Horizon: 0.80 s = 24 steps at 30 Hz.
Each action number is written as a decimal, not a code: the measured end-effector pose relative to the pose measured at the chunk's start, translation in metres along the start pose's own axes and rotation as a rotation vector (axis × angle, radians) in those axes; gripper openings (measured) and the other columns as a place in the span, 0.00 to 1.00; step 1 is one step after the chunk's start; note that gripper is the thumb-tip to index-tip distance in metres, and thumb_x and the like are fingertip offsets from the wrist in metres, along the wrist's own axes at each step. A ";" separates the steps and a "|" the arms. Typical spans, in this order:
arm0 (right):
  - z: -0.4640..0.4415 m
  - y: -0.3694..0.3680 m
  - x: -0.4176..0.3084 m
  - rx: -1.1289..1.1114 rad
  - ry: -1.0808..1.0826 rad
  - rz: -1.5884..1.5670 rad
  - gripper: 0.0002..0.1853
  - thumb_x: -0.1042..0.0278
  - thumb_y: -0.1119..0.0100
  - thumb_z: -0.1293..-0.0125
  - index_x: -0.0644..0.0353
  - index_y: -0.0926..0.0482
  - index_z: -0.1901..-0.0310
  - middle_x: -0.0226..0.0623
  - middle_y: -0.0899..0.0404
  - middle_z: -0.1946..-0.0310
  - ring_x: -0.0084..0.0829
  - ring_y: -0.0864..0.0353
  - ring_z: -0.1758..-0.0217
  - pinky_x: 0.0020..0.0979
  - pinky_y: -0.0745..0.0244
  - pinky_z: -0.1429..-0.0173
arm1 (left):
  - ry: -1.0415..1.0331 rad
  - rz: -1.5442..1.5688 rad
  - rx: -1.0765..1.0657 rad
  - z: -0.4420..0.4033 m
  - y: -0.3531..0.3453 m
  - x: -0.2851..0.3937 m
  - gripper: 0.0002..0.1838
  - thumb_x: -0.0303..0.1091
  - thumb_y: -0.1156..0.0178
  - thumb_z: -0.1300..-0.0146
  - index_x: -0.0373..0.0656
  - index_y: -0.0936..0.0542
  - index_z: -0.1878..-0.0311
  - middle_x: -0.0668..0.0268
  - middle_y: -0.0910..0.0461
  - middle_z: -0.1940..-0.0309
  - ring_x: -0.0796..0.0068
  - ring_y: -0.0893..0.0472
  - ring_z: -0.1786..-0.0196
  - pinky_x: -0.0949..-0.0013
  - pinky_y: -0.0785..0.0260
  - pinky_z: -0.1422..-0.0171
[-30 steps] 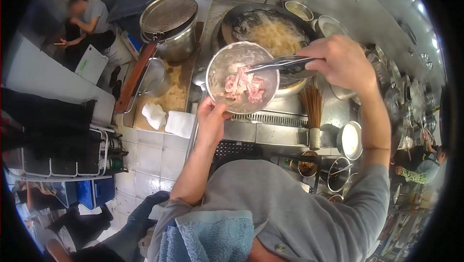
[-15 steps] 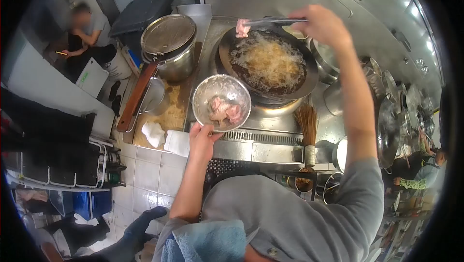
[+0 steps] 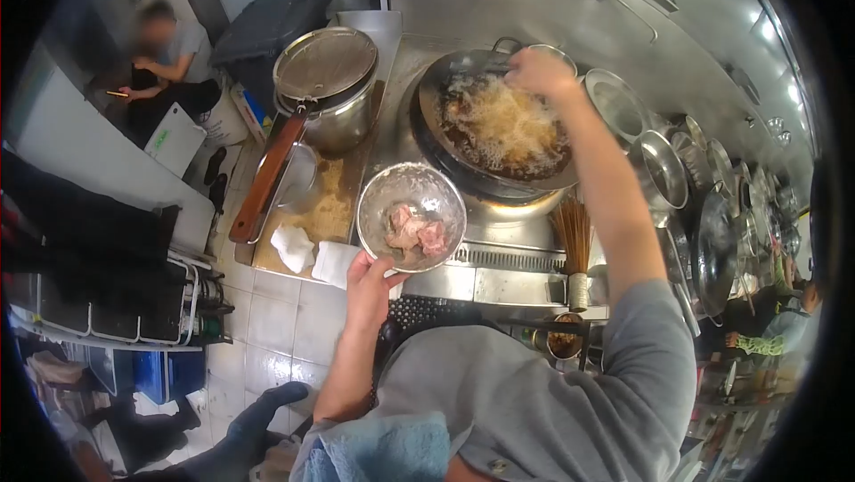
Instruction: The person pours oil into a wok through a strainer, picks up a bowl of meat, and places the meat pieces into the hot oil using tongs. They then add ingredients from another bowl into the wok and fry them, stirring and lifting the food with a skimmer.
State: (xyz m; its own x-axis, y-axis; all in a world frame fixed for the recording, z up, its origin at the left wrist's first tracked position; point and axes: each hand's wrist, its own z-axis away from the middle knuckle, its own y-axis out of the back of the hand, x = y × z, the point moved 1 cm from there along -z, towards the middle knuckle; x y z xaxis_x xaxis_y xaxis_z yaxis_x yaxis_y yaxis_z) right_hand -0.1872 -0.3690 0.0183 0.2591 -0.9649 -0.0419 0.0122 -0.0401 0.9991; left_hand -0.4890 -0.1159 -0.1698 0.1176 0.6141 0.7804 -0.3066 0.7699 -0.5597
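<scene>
My left hand (image 3: 367,284) is closed on the near rim of a metal bowl (image 3: 374,193), which holds a few pieces of raw pinkish meat (image 3: 419,231). Directly above the wok (image 3: 432,130), my right hand (image 3: 541,72) is closed on the tongs seen half a second earlier; the tongs themselves are mostly hidden behind the hand and bubbles now. Yellowish oil (image 3: 508,121) boils hard in the wok, with foam covering whatever lies in it. The bowl is held to the left of the wok and in front of it, tilted slightly toward me.
Left of the stove, a lidded pot (image 3: 343,117) stands beside a long wooden-handled strainer (image 3: 272,175). White cloths (image 3: 292,247) lie at the counter edge. A bamboo brush (image 3: 575,246) stands right of the wok, near several metal pans (image 3: 659,170). A person (image 3: 169,59) sits at far left.
My right hand has moved left and lower over the wok. The meat piece that hung in the tongs at the wok's far-left rim no longer shows there. The view has shifted slightly.
</scene>
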 end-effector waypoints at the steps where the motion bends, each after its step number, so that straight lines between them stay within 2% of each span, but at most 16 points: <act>1: 0.011 0.009 0.013 0.131 0.077 -0.065 0.19 0.60 0.39 0.40 0.60 0.18 0.50 0.47 0.17 0.52 0.44 0.18 0.47 0.39 0.25 0.41 | 0.001 0.003 0.002 0.001 0.001 0.003 0.06 0.22 0.46 0.38 0.41 0.24 0.59 0.62 0.19 0.56 0.71 0.18 0.55 0.62 0.20 0.53; 2: 0.023 0.017 0.021 0.260 0.154 -0.134 0.19 0.59 0.38 0.40 0.60 0.18 0.49 0.48 0.17 0.53 0.44 0.18 0.48 0.39 0.25 0.42 | 0.002 0.003 0.007 0.001 -0.001 0.007 0.05 0.22 0.46 0.38 0.41 0.24 0.60 0.63 0.19 0.56 0.71 0.18 0.55 0.63 0.20 0.53; 4: 0.083 0.055 0.001 0.236 0.202 -0.238 0.18 0.64 0.36 0.40 0.60 0.18 0.48 0.48 0.16 0.55 0.46 0.17 0.51 0.39 0.24 0.43 | 0.000 0.005 -0.001 0.002 0.001 0.013 0.04 0.23 0.46 0.38 0.42 0.25 0.61 0.63 0.20 0.56 0.72 0.19 0.55 0.63 0.21 0.53; 8: 0.178 0.065 -0.049 0.084 0.448 -0.110 0.18 0.67 0.33 0.44 0.60 0.17 0.50 0.46 0.16 0.56 0.43 0.16 0.55 0.38 0.22 0.49 | -0.035 -0.035 -0.086 -0.008 -0.004 0.022 0.04 0.23 0.44 0.38 0.44 0.27 0.66 0.64 0.20 0.58 0.73 0.18 0.57 0.65 0.21 0.55; 10: 0.199 0.041 -0.064 0.122 0.558 0.025 0.15 0.66 0.33 0.45 0.56 0.16 0.54 0.43 0.15 0.61 0.40 0.15 0.59 0.38 0.20 0.55 | -0.046 -0.078 -0.166 -0.012 -0.010 0.021 0.05 0.22 0.44 0.39 0.43 0.27 0.67 0.64 0.19 0.59 0.73 0.18 0.58 0.65 0.21 0.55; 11: 0.207 0.031 -0.072 0.047 0.460 0.167 0.13 0.67 0.34 0.45 0.54 0.15 0.57 0.40 0.15 0.67 0.39 0.15 0.63 0.39 0.20 0.58 | -0.044 -0.082 -0.200 -0.013 -0.014 0.020 0.04 0.21 0.44 0.39 0.43 0.27 0.67 0.63 0.19 0.58 0.73 0.18 0.58 0.65 0.20 0.55; 14: 0.213 0.028 -0.074 -0.122 0.369 0.276 0.18 0.66 0.31 0.49 0.54 0.16 0.53 0.35 0.16 0.66 0.40 0.16 0.61 0.38 0.22 0.58 | -0.017 -0.081 -0.258 -0.012 -0.024 0.017 0.04 0.21 0.44 0.39 0.41 0.27 0.67 0.61 0.19 0.58 0.71 0.17 0.57 0.63 0.20 0.54; 15: 0.219 0.028 -0.066 -0.018 0.374 0.265 0.15 0.65 0.32 0.48 0.52 0.15 0.56 0.32 0.16 0.66 0.39 0.16 0.62 0.37 0.21 0.59 | -0.004 -0.069 -0.253 -0.012 -0.028 0.016 0.04 0.21 0.44 0.39 0.40 0.27 0.67 0.60 0.19 0.57 0.70 0.17 0.56 0.63 0.20 0.53; 19: 0.232 0.060 -0.041 0.127 0.264 0.273 0.15 0.65 0.32 0.48 0.51 0.15 0.56 0.32 0.15 0.63 0.38 0.15 0.63 0.36 0.21 0.59 | 0.022 -0.042 -0.221 -0.016 -0.038 0.010 0.02 0.21 0.45 0.39 0.39 0.26 0.66 0.58 0.19 0.55 0.68 0.17 0.53 0.62 0.20 0.51; 23: 0.221 0.052 -0.028 0.170 0.382 0.149 0.13 0.67 0.34 0.45 0.54 0.15 0.56 0.39 0.14 0.63 0.38 0.15 0.61 0.37 0.20 0.57 | 0.014 -0.024 -0.202 -0.013 -0.048 0.007 0.03 0.21 0.45 0.39 0.40 0.26 0.65 0.59 0.18 0.57 0.70 0.17 0.55 0.63 0.20 0.50; 24: 0.213 0.040 -0.026 0.118 0.447 0.156 0.14 0.67 0.34 0.46 0.54 0.15 0.56 0.41 0.15 0.65 0.39 0.15 0.62 0.38 0.20 0.58 | 0.007 -0.029 -0.192 -0.013 -0.049 0.003 0.03 0.21 0.45 0.39 0.40 0.26 0.65 0.60 0.18 0.57 0.71 0.17 0.55 0.63 0.21 0.49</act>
State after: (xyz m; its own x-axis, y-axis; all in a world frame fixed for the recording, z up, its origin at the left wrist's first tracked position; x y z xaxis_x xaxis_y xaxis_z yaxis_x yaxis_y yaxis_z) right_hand -0.3988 -0.4002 0.0602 0.6389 -0.7568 0.1380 -0.1626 0.0424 0.9858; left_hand -0.4617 -0.1500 -0.1435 0.1304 0.5920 0.7953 -0.1170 0.8057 -0.5806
